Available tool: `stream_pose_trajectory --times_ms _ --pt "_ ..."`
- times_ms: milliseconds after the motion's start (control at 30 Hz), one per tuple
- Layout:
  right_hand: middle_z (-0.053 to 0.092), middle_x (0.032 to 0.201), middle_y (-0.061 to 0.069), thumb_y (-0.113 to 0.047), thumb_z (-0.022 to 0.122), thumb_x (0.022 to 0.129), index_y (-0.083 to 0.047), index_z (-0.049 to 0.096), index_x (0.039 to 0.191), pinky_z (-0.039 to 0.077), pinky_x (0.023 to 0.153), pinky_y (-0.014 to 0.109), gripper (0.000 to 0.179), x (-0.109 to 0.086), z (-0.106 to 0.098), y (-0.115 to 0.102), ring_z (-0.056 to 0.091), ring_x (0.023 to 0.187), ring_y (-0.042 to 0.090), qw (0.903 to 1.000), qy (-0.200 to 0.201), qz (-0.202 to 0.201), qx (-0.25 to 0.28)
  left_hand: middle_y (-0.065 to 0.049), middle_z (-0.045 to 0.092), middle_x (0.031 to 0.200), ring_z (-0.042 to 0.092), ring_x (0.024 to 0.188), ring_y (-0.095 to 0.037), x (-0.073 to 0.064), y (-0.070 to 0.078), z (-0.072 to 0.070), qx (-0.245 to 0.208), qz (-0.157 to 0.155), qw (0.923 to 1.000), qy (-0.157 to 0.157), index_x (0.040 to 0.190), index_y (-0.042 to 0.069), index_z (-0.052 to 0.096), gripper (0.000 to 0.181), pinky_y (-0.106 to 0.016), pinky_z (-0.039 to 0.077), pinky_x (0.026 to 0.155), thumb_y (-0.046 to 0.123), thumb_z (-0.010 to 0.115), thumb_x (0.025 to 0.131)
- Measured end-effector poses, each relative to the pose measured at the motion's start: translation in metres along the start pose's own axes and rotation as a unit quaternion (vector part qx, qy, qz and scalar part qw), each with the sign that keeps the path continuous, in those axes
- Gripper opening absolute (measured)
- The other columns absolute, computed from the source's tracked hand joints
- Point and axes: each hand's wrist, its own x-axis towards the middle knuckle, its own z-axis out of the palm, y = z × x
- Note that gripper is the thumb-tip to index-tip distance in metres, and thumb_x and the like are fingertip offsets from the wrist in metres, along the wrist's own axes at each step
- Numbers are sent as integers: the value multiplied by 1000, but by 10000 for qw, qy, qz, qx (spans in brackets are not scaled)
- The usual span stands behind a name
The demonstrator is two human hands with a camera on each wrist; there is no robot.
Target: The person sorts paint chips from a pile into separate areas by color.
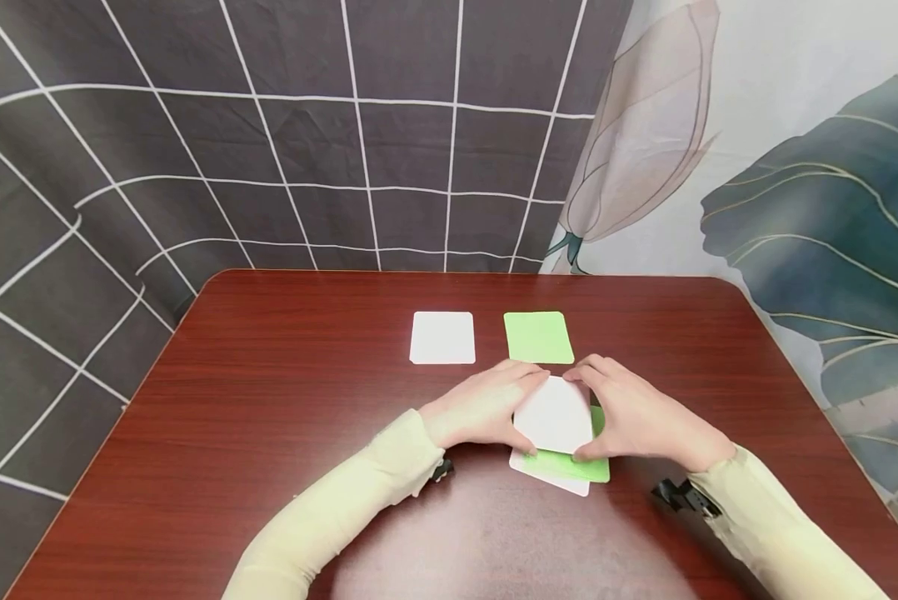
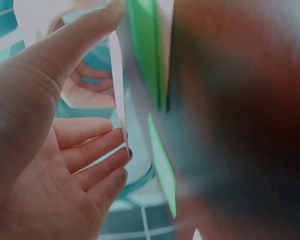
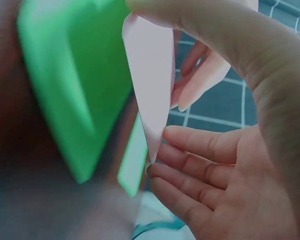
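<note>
Table [image 1: 284, 400]: beneath all fingers. Left hand [image 1: 486, 406], right hand [image 1: 636, 417]: thumbs and fingertips pinch a raised white card [image 1: 552, 421] between them; squarish, no clear long axis, near edge toward the thumbs. Green card [image 1: 601, 471]: below the thumbs. Step, seemingly: positioning the white card; next calls for level, even handling.

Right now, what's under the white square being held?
Under the held white square, parts of a green square show, with a lower white square poking out beneath that. Their middles are covered, so I can't tell whether more squares hide there.
</note>
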Motion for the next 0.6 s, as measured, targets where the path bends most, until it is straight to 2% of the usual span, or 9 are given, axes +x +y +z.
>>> stream_pose_trajectory --times_ms 167,267,467,600 --pt "57 111 0 -41 99 51 -5 66 118 51 81 34 83 34 -6 -7 52 98 18 9997 118 -234 10 -1 59 133 49 127 -19 -13 -22 -22 -313 6 9986 435 139 9 57 87 -26 36 108 42 95 68" --pt "57 115 3 -41 99 51 -3 66 120 50 86 35 85 59 -9 -9 53 103 19 9986 258 -463 87 -4 60 135 50 127 -21 -21 -38 -38 -337 -83 9975 613 141 4 55 91 -30 33 111 39 95 68" --pt "56 120 6 -38 99 55 -2 65 124 49 94 38 85 118 -8 -17 54 109 23 9974 215 -557 398 -15 56 141 48 131 -30 -37 -73 -69 -258 -589 9944 836 146 -6 49 100 -39 35 112 33 97 67" --pt "55 119 8 -37 98 59 0 64 126 48 94 36 83 154 -3 -22 53 107 23 9974 47 -561 456 -19 54 143 48 131 -33 -43 -96 -82 -175 -990 9920 768 146 -7 49 99 -42 37 112 30 97 67"
